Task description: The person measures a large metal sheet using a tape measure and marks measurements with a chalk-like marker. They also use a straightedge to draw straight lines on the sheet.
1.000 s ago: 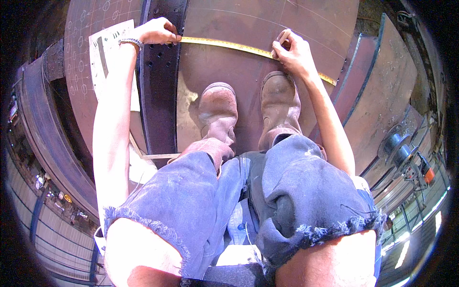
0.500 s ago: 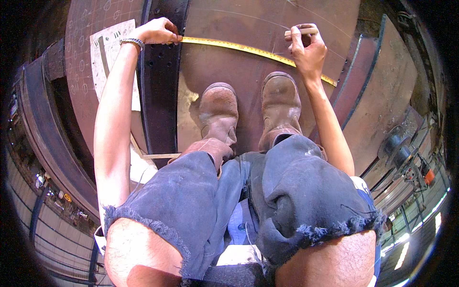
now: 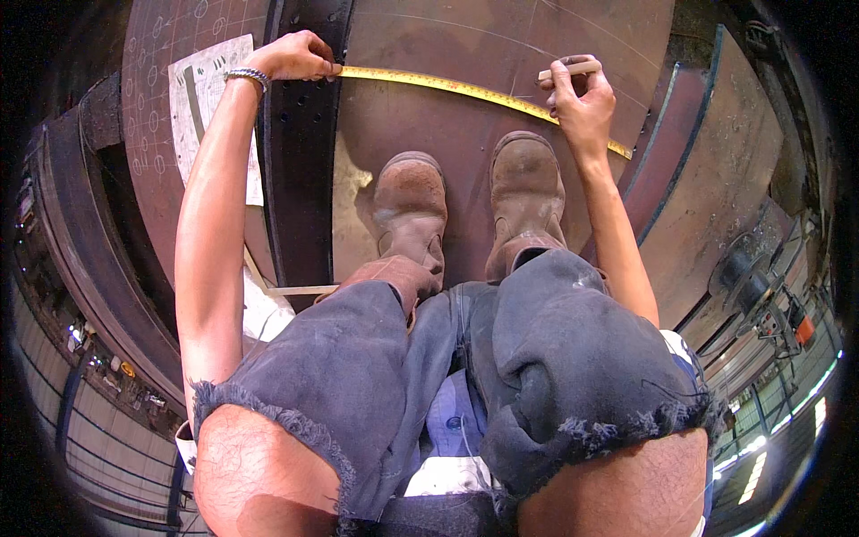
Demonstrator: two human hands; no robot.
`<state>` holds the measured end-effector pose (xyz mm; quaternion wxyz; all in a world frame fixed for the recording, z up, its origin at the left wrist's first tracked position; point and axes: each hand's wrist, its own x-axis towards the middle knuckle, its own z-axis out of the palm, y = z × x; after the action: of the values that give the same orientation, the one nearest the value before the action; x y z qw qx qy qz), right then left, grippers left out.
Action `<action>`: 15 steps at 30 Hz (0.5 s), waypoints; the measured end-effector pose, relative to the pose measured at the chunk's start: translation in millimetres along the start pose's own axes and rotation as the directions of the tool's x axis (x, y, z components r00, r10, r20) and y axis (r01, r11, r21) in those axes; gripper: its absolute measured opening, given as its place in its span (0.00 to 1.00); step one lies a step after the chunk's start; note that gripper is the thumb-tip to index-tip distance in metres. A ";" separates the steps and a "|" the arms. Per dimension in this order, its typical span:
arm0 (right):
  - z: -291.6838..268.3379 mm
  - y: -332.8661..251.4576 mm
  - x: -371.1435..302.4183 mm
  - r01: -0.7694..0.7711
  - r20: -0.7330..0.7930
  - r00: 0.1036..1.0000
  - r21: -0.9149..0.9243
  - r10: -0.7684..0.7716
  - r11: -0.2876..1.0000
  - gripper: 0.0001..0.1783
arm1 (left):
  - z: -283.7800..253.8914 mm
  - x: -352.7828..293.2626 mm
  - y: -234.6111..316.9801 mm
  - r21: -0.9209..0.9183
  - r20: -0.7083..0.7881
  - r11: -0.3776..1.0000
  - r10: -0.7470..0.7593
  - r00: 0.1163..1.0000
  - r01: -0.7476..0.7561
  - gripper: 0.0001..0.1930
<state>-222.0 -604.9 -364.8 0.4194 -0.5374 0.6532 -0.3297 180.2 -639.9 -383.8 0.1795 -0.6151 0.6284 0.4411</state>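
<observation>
A yellow measuring tape (image 3: 447, 86) stretches across a brown steel plate (image 3: 465, 40), sloping down to the right. My left hand (image 3: 293, 57) is closed, its fingertips pinching the tape's left end at the plate's left edge. Between the thumb and fingers of my right hand (image 3: 586, 106) is a pale, chalk-like stick (image 3: 580, 69), held nearly level. That hand hovers over or rests on the tape; which one, I cannot tell. The tape shows again past my right wrist. Thin pale lines are drawn on the plate beyond it.
My two brown boots (image 3: 410, 197) stand on the plate, below the tape. On the left lie a dark steel strip with holes (image 3: 304, 170) and a marked white sheet (image 3: 183, 134). Curved plates (image 3: 716, 170) and a dark machine with an orange part (image 3: 761, 286) are at right.
My right hand has shifted slightly down and right with the stick, which now sits a little lower. The left hand keeps its pinch on the tape.
</observation>
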 end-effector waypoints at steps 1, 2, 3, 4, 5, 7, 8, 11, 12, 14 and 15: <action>-0.4 -0.5 0.0 -0.001 -0.003 1.000 0.013 0.001 1.000 0.07 | 1.2 -0.7 -0.3 0.011 -0.025 1.000 -0.005 1.000 0.005 0.24; -0.9 -1.7 -0.1 -0.001 -0.007 1.000 0.026 0.002 1.000 0.07 | 1.1 -1.2 -0.9 0.005 -0.024 1.000 -0.007 1.000 0.007 0.24; -1.2 -2.2 -0.1 -0.002 -0.010 1.000 0.039 0.003 0.999 0.07 | 0.9 -1.8 -1.6 -0.002 -0.023 1.000 -0.009 1.000 0.009 0.23; -2.3 -0.1 0.2 0.008 -0.013 1.000 0.039 -0.008 0.999 0.07 | 0.9 -1.4 -0.4 -0.009 -0.022 1.000 -0.008 1.000 0.007 0.23; -3.0 3.1 0.9 0.018 -0.016 1.000 0.039 -0.018 0.999 0.07 | 0.8 -0.8 0.9 -0.003 -0.012 1.000 -0.011 1.000 0.011 0.23; -4.5 5.5 1.3 0.024 -0.016 1.000 0.028 -0.024 0.999 0.07 | -0.7 -0.8 3.4 0.008 0.008 1.000 -0.020 1.000 0.020 0.23; -4.8 5.5 0.9 0.019 -0.014 1.000 0.017 -0.019 1.000 0.07 | -2.0 -1.7 4.3 0.010 0.014 1.000 -0.016 1.000 0.016 0.22; -5.1 3.9 -0.6 0.004 -0.009 1.000 0.007 -0.004 1.000 0.08 | -5.5 -4.9 7.8 0.015 0.026 1.000 -0.013 1.000 0.012 0.22; -4.8 3.4 -0.9 -0.001 -0.007 1.000 0.007 0.001 1.000 0.08 | -6.1 -6.2 9.0 0.017 0.024 1.000 -0.018 1.000 0.018 0.22; -5.7 6.3 -0.7 0.000 -0.021 1.000 0.046 0.001 0.999 0.08 | -6.9 -4.9 7.4 -0.004 0.042 1.000 -0.005 0.999 0.005 0.21; -6.1 7.5 -0.5 0.000 -0.028 1.000 0.065 0.002 0.998 0.08 | -7.8 -3.1 5.5 -0.027 0.063 1.000 0.013 0.998 -0.011 0.21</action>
<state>-230.6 -602.9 -368.7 0.4278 -0.5185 0.6480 -0.3581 178.1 -644.8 -375.4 0.1883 -0.5995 0.6202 0.4696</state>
